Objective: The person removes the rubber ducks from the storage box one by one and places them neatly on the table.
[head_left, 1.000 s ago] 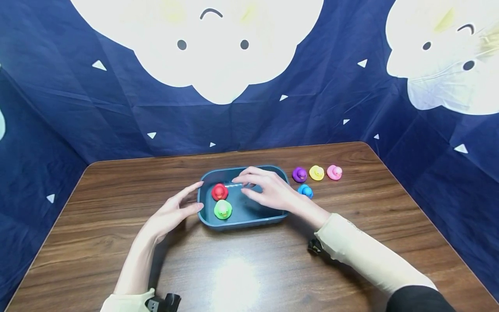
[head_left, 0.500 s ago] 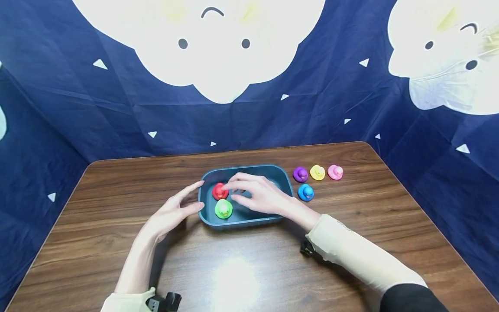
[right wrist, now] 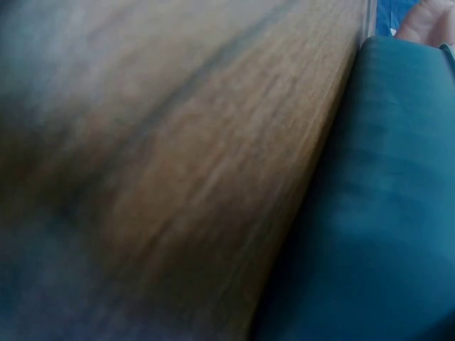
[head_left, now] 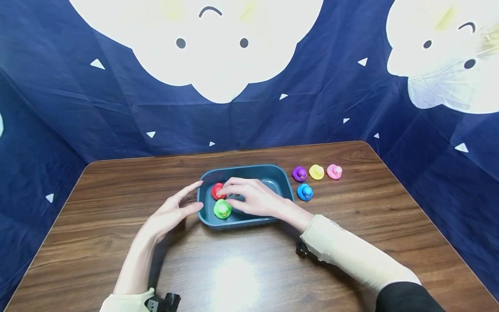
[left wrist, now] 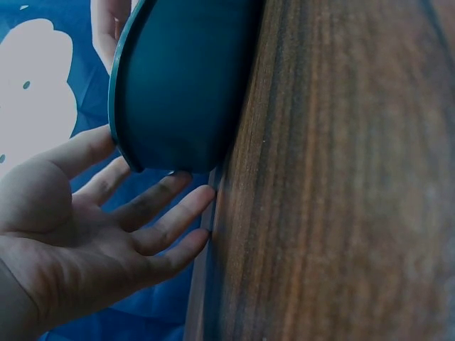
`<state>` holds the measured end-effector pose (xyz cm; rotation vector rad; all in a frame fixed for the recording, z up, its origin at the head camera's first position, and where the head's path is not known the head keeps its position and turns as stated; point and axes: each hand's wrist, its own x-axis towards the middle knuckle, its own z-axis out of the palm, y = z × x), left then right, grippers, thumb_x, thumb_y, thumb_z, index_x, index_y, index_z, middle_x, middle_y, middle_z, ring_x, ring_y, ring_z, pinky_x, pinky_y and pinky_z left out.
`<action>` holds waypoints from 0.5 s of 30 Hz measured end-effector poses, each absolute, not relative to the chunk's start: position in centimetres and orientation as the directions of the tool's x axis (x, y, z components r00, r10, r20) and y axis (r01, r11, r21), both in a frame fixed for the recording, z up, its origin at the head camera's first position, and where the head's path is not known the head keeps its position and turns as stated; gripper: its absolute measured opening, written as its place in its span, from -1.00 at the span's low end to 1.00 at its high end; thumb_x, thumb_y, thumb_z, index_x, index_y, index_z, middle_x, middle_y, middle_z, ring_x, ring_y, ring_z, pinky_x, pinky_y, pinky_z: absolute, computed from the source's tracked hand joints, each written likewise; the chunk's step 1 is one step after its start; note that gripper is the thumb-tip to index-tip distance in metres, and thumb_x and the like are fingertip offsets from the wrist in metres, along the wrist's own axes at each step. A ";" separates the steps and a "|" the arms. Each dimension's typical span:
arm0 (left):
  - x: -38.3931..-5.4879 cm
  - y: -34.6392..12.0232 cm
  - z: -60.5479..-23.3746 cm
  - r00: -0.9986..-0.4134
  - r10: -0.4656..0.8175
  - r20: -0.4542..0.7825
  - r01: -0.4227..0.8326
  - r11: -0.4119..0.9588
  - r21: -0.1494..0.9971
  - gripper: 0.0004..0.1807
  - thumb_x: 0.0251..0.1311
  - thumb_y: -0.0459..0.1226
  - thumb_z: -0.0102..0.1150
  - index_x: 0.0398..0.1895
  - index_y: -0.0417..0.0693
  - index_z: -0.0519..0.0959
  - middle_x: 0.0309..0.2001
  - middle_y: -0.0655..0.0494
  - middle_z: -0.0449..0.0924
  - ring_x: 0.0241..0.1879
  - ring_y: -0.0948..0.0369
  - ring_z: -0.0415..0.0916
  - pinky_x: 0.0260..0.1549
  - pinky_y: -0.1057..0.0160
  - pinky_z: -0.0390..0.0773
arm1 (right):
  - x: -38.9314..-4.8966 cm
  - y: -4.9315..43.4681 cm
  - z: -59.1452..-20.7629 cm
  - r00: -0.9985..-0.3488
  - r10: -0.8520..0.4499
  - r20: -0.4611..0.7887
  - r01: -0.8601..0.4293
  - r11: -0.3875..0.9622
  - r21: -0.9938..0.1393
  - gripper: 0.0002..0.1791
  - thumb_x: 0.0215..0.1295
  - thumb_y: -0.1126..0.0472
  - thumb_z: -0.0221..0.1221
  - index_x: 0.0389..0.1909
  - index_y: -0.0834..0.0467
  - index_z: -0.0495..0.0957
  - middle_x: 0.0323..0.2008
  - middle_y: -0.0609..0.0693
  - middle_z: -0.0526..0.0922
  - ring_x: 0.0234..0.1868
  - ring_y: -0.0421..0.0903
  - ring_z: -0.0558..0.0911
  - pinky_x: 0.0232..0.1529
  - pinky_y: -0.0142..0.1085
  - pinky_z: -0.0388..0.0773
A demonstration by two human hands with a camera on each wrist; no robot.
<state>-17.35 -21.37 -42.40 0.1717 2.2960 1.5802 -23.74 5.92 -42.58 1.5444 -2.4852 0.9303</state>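
Red, small and rounded, the red plastic toy duck [head_left: 216,190] sat toward the left end of a dark teal, rounded rectangular tray [head_left: 245,223], on its far side. It lay just left of the right hand [head_left: 251,197], whose forefinger came over the duck's right side and partly covered it. The duck showed no clear long axis. Finger and thumb stood a narrow gap apart, the thumb nearer the person; whether they pinched the duck could not be told, since the right-wrist view left out those fingertips.

Just on the near side of the red duck sat a bright green plastic toy duck [head_left: 222,209], close to the right thumb. No other ducks could be seen inside the tray, though the right hand hid part of its floor. The tray's long axis ran left to right.

The left hand [head_left: 171,214] was outside the tray, its fingers spread wide and nearly straight, with forefinger and thumb against the left end.

Beyond the tray's right end, on the brown wood-grain table [head_left: 117,186], a purple toy duck [head_left: 299,174], a yellow toy duck [head_left: 316,172] and a pink toy duck [head_left: 334,171] made a far row, left to right. One blue toy duck [head_left: 305,192] sat nearer, just below the purple one.
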 end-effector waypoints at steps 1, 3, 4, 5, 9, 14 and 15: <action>-17.3 -21.4 -42.4 -0.932 0.292 -0.214 -0.096 0.372 0.923 -0.22 0.46 -0.14 0.18 0.65 0.15 0.09 0.53 -0.25 0.26 0.47 -0.20 0.34 0.51 -0.27 0.21 | -23.8 5.9 -42.6 -0.493 -0.794 0.355 -0.833 0.313 -0.457 -0.67 0.39 0.21 0.32 0.14 0.06 0.69 0.05 -0.11 0.68 -0.07 -0.12 0.70 -0.12 -0.26 0.69; -17.3 -21.4 -42.4 -0.932 0.293 -0.215 -0.095 0.373 0.923 -0.22 0.46 -0.14 0.18 0.65 0.15 0.09 0.53 -0.25 0.26 0.47 -0.20 0.34 0.50 -0.27 0.22 | -23.8 5.8 -42.7 -0.493 -0.800 0.341 -0.831 0.318 -0.456 -0.68 0.40 0.19 0.31 0.15 0.05 0.69 0.06 -0.11 0.68 -0.07 -0.13 0.70 -0.11 -0.25 0.70; -17.3 -21.4 -42.4 -0.931 0.294 -0.216 -0.096 0.373 0.923 -0.22 0.46 -0.14 0.18 0.65 0.16 0.09 0.53 -0.25 0.25 0.47 -0.20 0.34 0.50 -0.27 0.22 | -23.8 5.8 -42.7 -0.492 -0.803 0.336 -0.830 0.318 -0.457 -0.68 0.40 0.19 0.31 0.15 0.05 0.69 0.07 -0.12 0.68 -0.07 -0.13 0.70 -0.11 -0.24 0.70; -17.3 -21.4 -42.4 -0.931 0.295 -0.216 -0.096 0.373 0.923 -0.22 0.46 -0.14 0.18 0.65 0.16 0.09 0.53 -0.25 0.26 0.47 -0.20 0.34 0.50 -0.27 0.21 | -23.8 5.8 -42.7 -0.491 -0.806 0.331 -0.831 0.319 -0.456 -0.68 0.40 0.19 0.31 0.15 0.04 0.69 0.07 -0.12 0.68 -0.07 -0.14 0.70 -0.12 -0.24 0.70; -17.3 -21.4 -42.4 -0.930 0.297 -0.216 -0.096 0.371 0.924 -0.22 0.46 -0.13 0.18 0.65 0.18 0.09 0.53 -0.24 0.26 0.47 -0.19 0.35 0.50 -0.28 0.21 | -23.9 5.7 -42.8 -0.488 -0.816 0.310 -0.838 0.339 -0.428 -0.68 0.41 0.15 0.30 0.16 0.01 0.70 0.08 -0.16 0.68 -0.07 -0.18 0.70 -0.13 -0.36 0.65; -17.3 -21.4 -42.3 -0.932 0.293 -0.212 -0.093 0.372 0.924 -0.23 0.45 -0.14 0.18 0.65 0.18 0.10 0.52 -0.24 0.28 0.47 -0.18 0.34 0.50 -0.27 0.22 | -23.7 5.4 -42.8 -0.488 -0.828 0.275 -0.847 0.372 -0.381 -0.67 0.41 0.09 0.30 0.15 0.00 0.70 0.09 -0.16 0.69 -0.06 -0.21 0.69 -0.07 -0.44 0.61; -17.3 -21.4 -42.3 -0.932 0.293 -0.211 -0.093 0.372 0.924 -0.23 0.45 -0.14 0.18 0.65 0.18 0.10 0.52 -0.24 0.29 0.47 -0.18 0.34 0.50 -0.26 0.22 | -23.7 5.4 -42.8 -0.488 -0.830 0.270 -0.848 0.377 -0.372 -0.67 0.41 0.08 0.30 0.15 -0.01 0.70 0.09 -0.16 0.69 -0.05 -0.22 0.69 -0.06 -0.43 0.62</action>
